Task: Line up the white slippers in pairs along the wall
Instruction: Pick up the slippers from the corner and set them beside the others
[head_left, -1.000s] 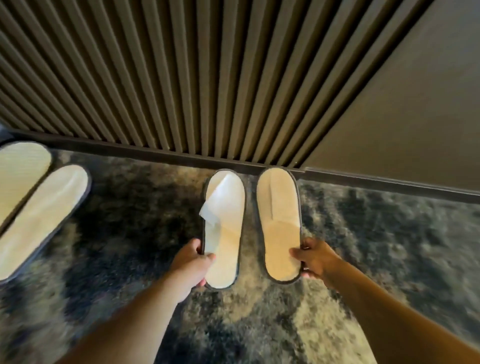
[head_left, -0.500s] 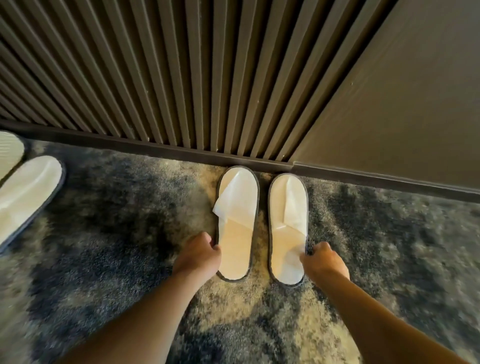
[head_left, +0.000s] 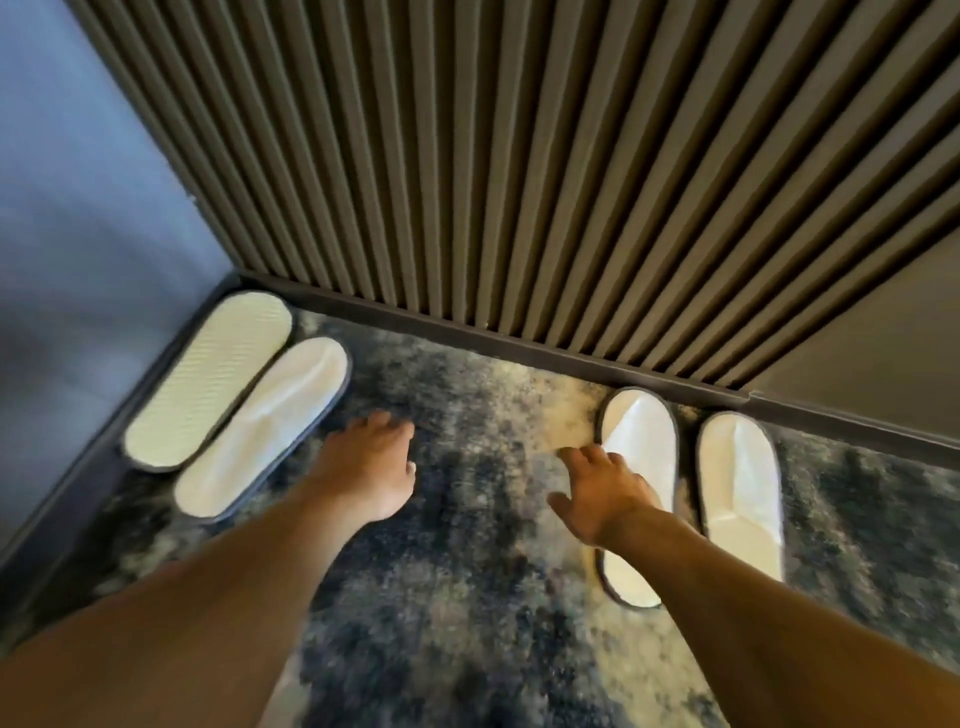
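Note:
Two white slippers stand side by side on the right, toes against the baseboard: the left one (head_left: 640, 447) and the right one (head_left: 737, 483). My right hand (head_left: 602, 491) hovers with fingers spread over the carpet at that pair's left edge, and my forearm crosses the left slipper's heel. In the left corner lies another pair at an angle: one slipper sole-up with a ribbed sole (head_left: 208, 379), the other upper-side up (head_left: 260, 431). My left hand (head_left: 371, 462) is empty, fingers loosely apart, just right of that pair, not touching it.
A dark slatted wall (head_left: 467, 182) with a baseboard (head_left: 519, 353) runs along the far side. A plain bluish wall (head_left: 78, 208) closes the left side. A mottled grey and beige carpet (head_left: 467, 597) covers the floor between the two pairs.
Both hands have let go of the right pair and moved left. The view has swung left, bringing the corner pair fully into sight.

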